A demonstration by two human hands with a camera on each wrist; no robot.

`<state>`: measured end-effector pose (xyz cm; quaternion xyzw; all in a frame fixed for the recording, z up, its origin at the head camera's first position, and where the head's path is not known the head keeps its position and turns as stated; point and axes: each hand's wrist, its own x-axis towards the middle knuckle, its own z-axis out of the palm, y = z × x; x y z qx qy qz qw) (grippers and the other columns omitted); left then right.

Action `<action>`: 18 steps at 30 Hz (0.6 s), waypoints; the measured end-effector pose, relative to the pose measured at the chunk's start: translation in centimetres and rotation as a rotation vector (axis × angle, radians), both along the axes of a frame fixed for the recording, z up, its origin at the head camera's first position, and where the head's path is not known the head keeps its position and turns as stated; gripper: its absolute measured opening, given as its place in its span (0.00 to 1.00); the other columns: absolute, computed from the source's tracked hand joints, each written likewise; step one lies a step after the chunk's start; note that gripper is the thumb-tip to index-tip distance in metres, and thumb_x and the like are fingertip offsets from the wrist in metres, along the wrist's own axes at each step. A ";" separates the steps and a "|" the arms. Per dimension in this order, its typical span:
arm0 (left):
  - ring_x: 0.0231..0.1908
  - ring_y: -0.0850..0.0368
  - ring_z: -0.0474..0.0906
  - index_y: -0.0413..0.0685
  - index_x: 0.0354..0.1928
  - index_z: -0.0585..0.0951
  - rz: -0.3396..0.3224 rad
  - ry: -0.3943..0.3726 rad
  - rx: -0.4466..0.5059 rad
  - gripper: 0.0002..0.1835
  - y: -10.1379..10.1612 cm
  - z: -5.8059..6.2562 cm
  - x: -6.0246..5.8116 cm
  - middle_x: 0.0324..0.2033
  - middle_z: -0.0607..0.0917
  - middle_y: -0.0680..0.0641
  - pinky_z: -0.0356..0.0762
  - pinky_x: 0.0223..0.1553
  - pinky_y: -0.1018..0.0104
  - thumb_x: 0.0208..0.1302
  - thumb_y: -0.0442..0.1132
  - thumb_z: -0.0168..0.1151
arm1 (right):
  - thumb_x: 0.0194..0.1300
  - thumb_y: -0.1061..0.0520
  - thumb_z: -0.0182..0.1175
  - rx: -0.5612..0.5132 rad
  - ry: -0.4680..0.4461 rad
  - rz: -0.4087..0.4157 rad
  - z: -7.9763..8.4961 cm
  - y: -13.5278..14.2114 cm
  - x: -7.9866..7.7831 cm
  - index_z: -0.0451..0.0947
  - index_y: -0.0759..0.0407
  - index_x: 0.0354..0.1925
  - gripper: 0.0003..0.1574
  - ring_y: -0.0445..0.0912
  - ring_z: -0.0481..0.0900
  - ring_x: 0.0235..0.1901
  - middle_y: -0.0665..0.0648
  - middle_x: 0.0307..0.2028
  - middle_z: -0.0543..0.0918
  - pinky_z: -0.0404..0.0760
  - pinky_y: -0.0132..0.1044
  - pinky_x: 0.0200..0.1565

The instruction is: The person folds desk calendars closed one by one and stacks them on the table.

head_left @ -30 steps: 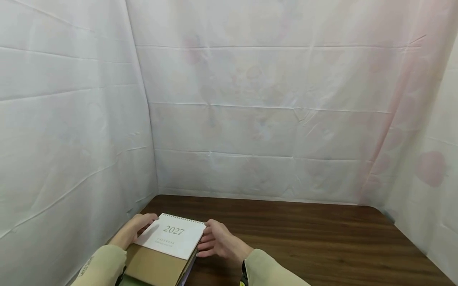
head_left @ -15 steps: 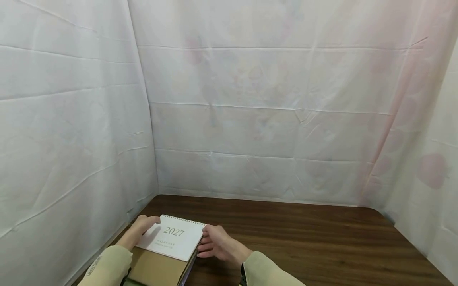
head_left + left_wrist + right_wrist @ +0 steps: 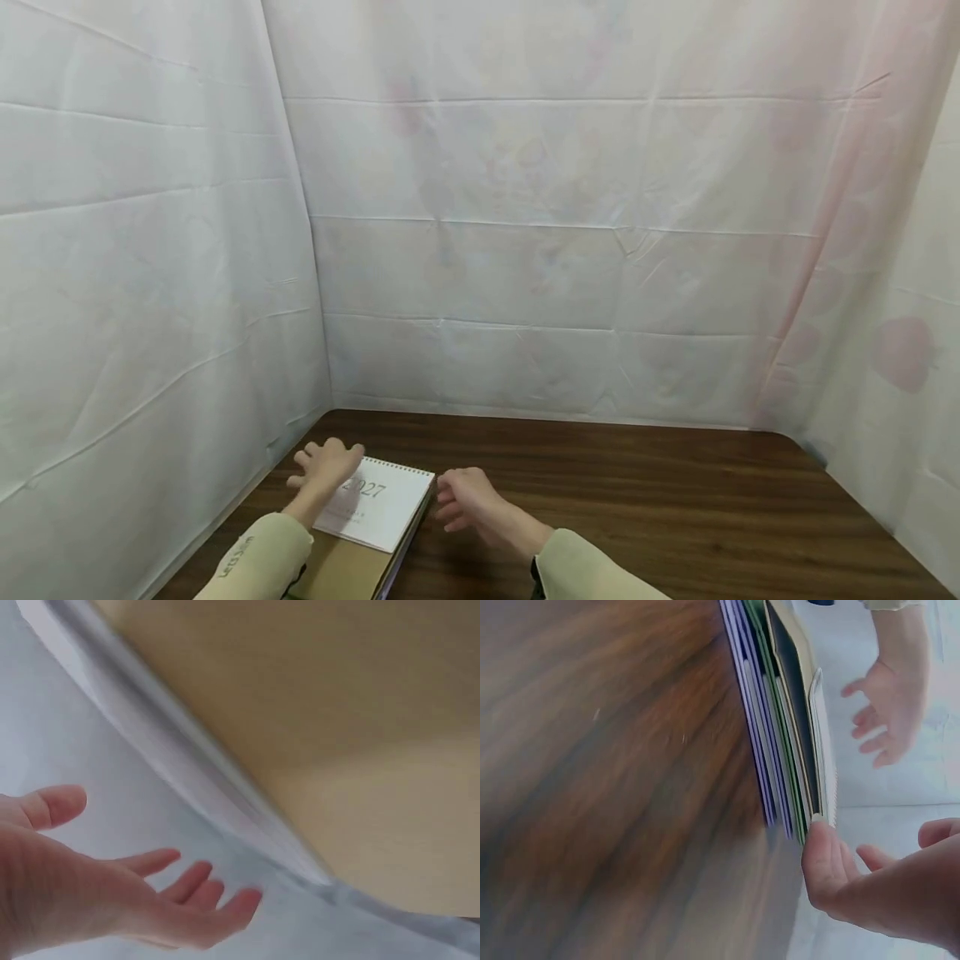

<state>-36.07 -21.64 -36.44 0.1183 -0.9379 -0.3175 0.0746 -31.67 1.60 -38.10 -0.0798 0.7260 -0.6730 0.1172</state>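
A white spiral-bound desk calendar (image 3: 382, 512) marked 2027 lies on top of a stack, over a tan cover (image 3: 341, 571). Below these, the right wrist view shows a green edge (image 3: 784, 750) and purple edges (image 3: 754, 750). My left hand (image 3: 326, 471) hovers above the calendar's far left corner, fingers loosely spread and holding nothing. It hides part of the printed year. My right hand (image 3: 476, 504) is beside the far right corner, fingers relaxed, fingertips right at the stack's end in the right wrist view. Close up, a tan surface (image 3: 352, 697) fills the left wrist view's upper right.
The stack lies at the near left of a dark wood table (image 3: 637, 500). A white sheet (image 3: 525, 275) hangs behind the table's far edge, and another hanging sheet (image 3: 150, 292) borders its left side. On the right hangs a similar sheet (image 3: 915, 433).
My left hand has let go of the calendar's left edge, risen and moved right over its far left corner. The right hand has drawn slightly right, off its edge.
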 end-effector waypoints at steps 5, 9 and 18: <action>0.58 0.27 0.41 0.29 0.51 0.67 -0.103 0.101 -0.057 0.28 4.0 1.0 0.3 0.54 0.57 0.24 0.39 0.46 0.26 0.62 0.50 0.44 | 0.65 0.53 0.46 0.062 0.184 0.001 1.1 2.3 0.1 0.72 0.69 0.48 0.22 0.47 0.77 0.29 0.60 0.35 0.77 0.79 0.43 0.27; 0.63 0.33 0.40 0.33 0.60 0.62 -0.167 0.169 -0.083 0.33 7.9 1.7 1.2 0.61 0.56 0.29 0.39 0.51 0.27 0.65 0.55 0.40 | 0.69 0.50 0.43 0.192 0.334 -0.007 2.0 4.1 0.3 0.70 0.66 0.53 0.25 0.49 0.78 0.36 0.62 0.44 0.77 0.78 0.43 0.32; 0.68 0.40 0.39 0.42 0.66 0.57 -0.277 0.303 -0.120 0.35 15.0 3.0 3.4 0.67 0.51 0.37 0.38 0.55 0.28 0.68 0.60 0.31 | 0.69 0.40 0.37 0.524 0.629 -0.113 3.3 7.8 0.2 0.64 0.62 0.60 0.34 0.54 0.69 0.55 0.61 0.54 0.72 0.69 0.52 0.52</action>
